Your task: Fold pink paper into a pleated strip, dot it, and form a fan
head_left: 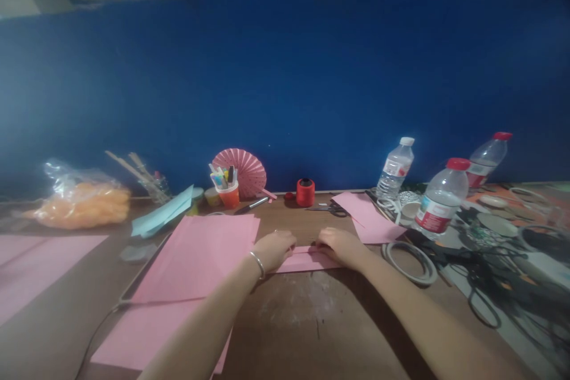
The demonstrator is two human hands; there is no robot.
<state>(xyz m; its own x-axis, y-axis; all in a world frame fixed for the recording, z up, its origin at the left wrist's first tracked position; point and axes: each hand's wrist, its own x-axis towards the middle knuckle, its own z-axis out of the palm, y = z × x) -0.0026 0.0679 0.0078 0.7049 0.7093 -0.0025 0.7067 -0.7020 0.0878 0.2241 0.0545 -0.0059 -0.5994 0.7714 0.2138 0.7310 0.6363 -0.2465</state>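
A narrow folded strip of pink paper [307, 262] lies flat on the brown table [294, 320] in the middle. My left hand [275, 249], with a silver bangle at the wrist, grips its left part with curled fingers. On its right part, the fingers of my right hand [342, 246] are bent and pinch the far edge. Both hands rest low on the table, a short gap apart, with the strip showing between them. Large pink sheets [196, 255] are stacked left of my left hand. Another pink sheet [371, 219] lies beyond my right hand.
Behind the hands stand a red thread spool [305, 193], scissors [332, 209], a pen cup [228, 195] and a pink pleated fan [244, 169]. Bottles [440, 202], coiled cable [409, 263] and clutter fill the right. Blue paper [162, 214] and an orange-filled bag [84, 205] sit left.
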